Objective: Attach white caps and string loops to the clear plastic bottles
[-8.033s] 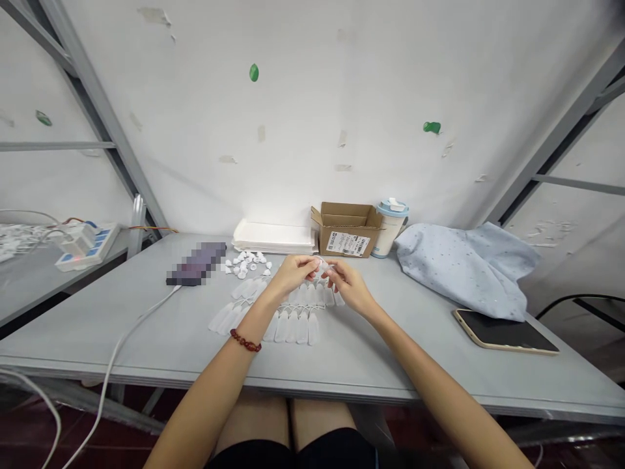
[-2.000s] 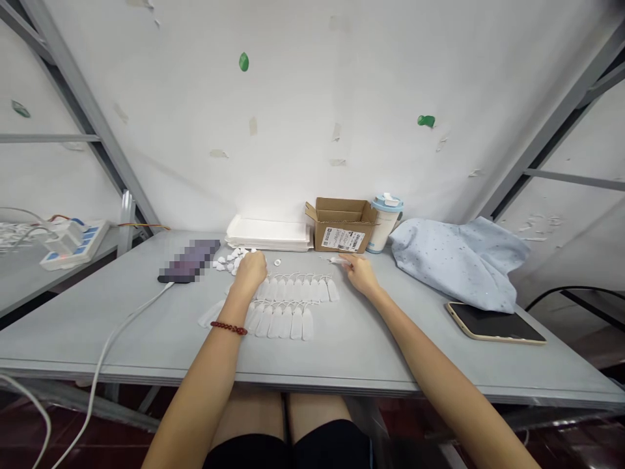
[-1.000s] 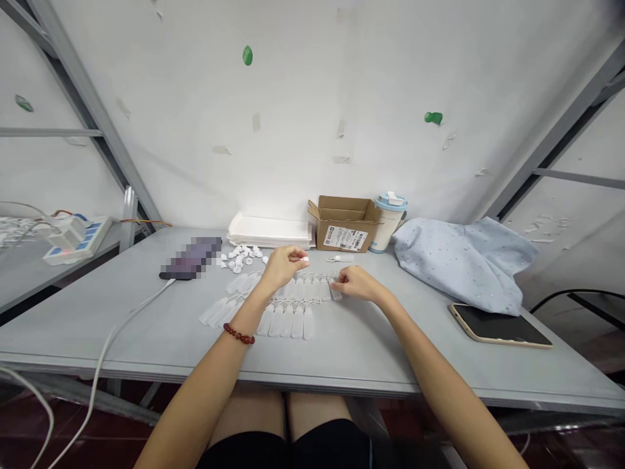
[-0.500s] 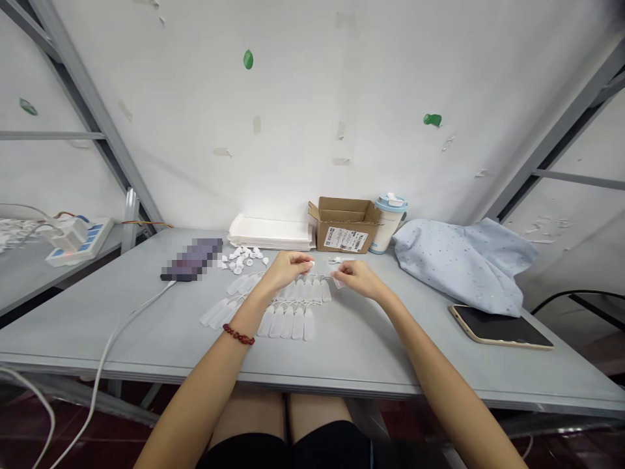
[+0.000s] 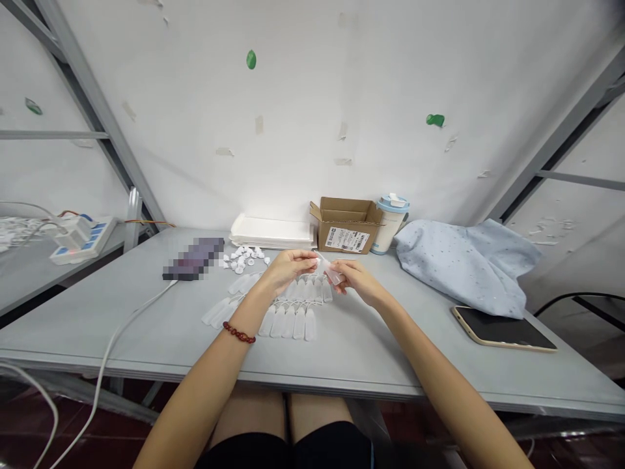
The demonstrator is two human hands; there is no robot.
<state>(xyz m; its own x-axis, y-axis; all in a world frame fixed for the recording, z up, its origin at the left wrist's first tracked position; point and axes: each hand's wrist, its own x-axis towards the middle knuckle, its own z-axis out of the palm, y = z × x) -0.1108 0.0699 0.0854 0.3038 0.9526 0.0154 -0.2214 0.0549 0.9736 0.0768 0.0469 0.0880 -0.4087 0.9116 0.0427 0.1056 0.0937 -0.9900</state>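
Note:
My left hand [image 5: 287,268] and my right hand [image 5: 355,279] meet above the grey table [image 5: 342,352]. Between them is a small translucent plastic vial [image 5: 332,273]: the right hand pinches its body, and the left hand's fingertips pinch a small white cap [image 5: 313,258] at its upper end. Below the hands lie rows of several similar vials [image 5: 288,319], joined in strips. A scatter of small white caps [image 5: 244,259] lies to the left, behind the vials.
Along the back wall stand a stack of white trays [image 5: 271,231], a cardboard box [image 5: 346,227] and a lidded cup [image 5: 389,224]. A blue cloth [image 5: 469,264] and a phone [image 5: 502,329] lie right. A dark device [image 5: 194,259] with white cable [image 5: 112,352] lies left; a power strip [image 5: 78,234] sits far left.
The left hand fetched a white cap from the pile. The right hand lifted a vial from the row, and the two hands came together above the vials.

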